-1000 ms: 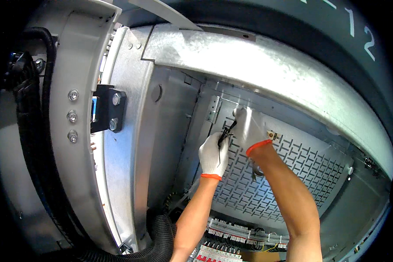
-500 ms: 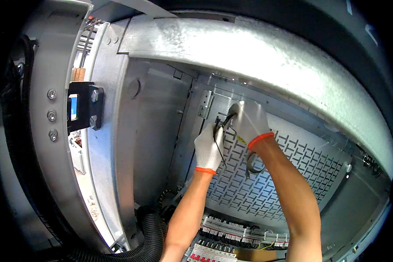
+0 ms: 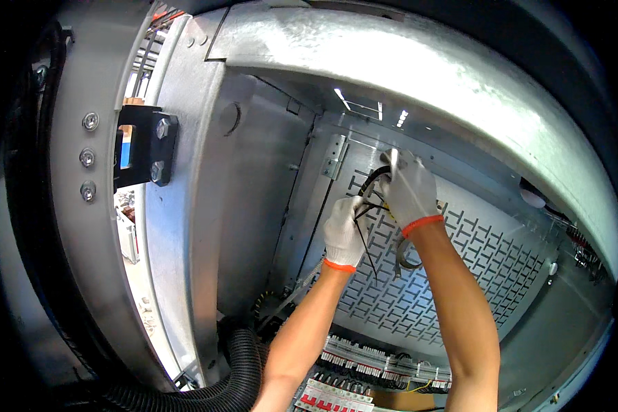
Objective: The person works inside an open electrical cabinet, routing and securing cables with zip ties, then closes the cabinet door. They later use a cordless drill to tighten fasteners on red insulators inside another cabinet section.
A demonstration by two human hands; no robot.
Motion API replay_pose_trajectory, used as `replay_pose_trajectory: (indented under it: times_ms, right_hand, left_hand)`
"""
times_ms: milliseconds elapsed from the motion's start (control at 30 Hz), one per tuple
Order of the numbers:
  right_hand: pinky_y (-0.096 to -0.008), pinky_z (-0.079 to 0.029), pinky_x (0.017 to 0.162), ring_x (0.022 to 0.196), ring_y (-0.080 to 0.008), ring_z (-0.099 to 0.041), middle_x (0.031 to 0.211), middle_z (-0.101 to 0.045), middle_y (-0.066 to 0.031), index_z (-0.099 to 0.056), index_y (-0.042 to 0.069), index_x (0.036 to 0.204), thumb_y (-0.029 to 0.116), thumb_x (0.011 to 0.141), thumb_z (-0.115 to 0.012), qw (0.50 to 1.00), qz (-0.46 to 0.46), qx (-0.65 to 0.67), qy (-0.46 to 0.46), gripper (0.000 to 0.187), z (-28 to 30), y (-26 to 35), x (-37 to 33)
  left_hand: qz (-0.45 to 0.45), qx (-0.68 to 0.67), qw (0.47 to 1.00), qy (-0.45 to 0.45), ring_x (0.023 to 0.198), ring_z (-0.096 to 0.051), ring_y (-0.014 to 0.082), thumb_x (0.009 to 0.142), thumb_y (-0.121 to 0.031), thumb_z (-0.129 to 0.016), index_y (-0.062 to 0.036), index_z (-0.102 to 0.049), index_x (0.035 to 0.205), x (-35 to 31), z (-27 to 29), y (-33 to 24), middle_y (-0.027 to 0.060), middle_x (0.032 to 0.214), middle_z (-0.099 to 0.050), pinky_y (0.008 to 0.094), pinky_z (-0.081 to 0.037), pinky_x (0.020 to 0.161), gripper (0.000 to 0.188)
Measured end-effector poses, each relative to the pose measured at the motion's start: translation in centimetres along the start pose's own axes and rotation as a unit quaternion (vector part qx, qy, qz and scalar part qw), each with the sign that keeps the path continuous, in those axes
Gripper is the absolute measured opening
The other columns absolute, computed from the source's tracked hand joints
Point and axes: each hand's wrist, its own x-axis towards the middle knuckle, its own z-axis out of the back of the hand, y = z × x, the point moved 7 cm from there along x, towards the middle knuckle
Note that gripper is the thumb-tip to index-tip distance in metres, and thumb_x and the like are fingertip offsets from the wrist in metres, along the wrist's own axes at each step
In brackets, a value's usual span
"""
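Cable (image 3: 371, 181) looks light, springy, best pinched either side of its bend; left hand (image 3: 343, 230) clasps it, right hand (image 3: 412, 191), from here, seemingly too.

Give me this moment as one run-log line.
left hand: holds black cable; right hand: on same cable, higher up; behind: slotted panel; below: red-toggled switches

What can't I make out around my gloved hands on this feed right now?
- Head view: the palm side of the right hand, hidden by the back of its own glove.
- Head view: the black cable where it runs into the left hand, covered by that glove.
- Head view: part of the slotted panel, behind the right forearm.
- Head view: the red-switched breakers, cut off by the lower edge.
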Motion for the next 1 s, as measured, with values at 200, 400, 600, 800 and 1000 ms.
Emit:
replay_pose_trajectory:
  times_ms: [200, 400, 600, 800, 1000]
  right_hand:
    - [-0.0427, -0.056, 0.080, 0.101, -0.0352, -0.067, 0.104, -0.066, -0.0168, -0.063, 0.003, 0.112, 0.020, 0.088, -0.065, 0.981, 0.137, 0.032, -0.136, 0.029, 5.2, 3.1, -5.9]
    - [-0.0459, -0.058, 0.067, 0.076, -0.0374, -0.071, 0.081, -0.069, -0.0212, -0.069, 0.001, 0.093, 0.023, 0.092, -0.057, 0.992, 0.069, -0.009, 0.106, 0.025, 0.9, 3.8, -4.7]
    - [-0.0480, -0.057, 0.076, 0.088, -0.0433, -0.070, 0.092, -0.068, -0.0310, -0.071, -0.003, 0.093, 0.026, 0.093, -0.056, 0.940, -0.079, 0.156, 0.292, 0.033, -2.4, 1.8, -4.3]
    - [-0.0423, -0.053, 0.063, 0.067, -0.0358, -0.068, 0.072, -0.067, -0.0204, -0.070, -0.001, 0.083, 0.017, 0.092, -0.054, 0.987, 0.074, 0.134, 0.058, 0.025, -3.4, 1.0, -6.0]
    - [-0.0471, -0.048, 0.060, 0.067, -0.0407, -0.063, 0.069, -0.061, -0.0216, -0.062, 0.000, 0.070, 0.013, 0.089, -0.053, 0.977, 0.121, 0.151, -0.090, 0.025, -3.7, 2.4, -6.3]
  left_hand:
    - [0.002, -0.035, 0.999, -0.008, 0.089, -0.066, 0.0366, 0.084, 0.000, -0.065, -0.0044, -0.063, 0.108, -0.7, 0.0, 0.7, 0.0169, 0.100, -0.066, 0.0405, -0.053, 0.077, 0.024]
    - [-0.034, -0.010, 0.999, 0.000, 0.087, -0.068, 0.0352, 0.084, -0.001, -0.065, -0.0065, -0.063, 0.114, -0.6, 0.1, 0.9, 0.0163, 0.103, -0.066, 0.0387, -0.055, 0.074, 0.030]
    - [-0.014, -0.036, 0.999, 0.021, 0.089, -0.068, 0.0369, 0.081, 0.001, -0.064, -0.0070, -0.064, 0.116, -1.0, 0.1, 1.6, 0.0167, 0.106, -0.066, 0.0405, -0.056, 0.078, 0.036]
    - [0.008, -0.042, 0.999, 0.022, 0.090, -0.068, 0.0341, 0.082, 0.001, -0.064, -0.0051, -0.067, 0.108, -0.9, -0.1, 1.2, 0.0159, 0.103, -0.067, 0.0388, -0.054, 0.078, 0.027]
    - [0.003, -0.018, 1.000, -0.006, 0.087, -0.068, 0.0338, 0.084, -0.003, -0.065, -0.0055, -0.068, 0.108, -0.4, 0.1, 1.3, 0.0158, 0.099, -0.067, 0.0376, -0.054, 0.076, 0.024]
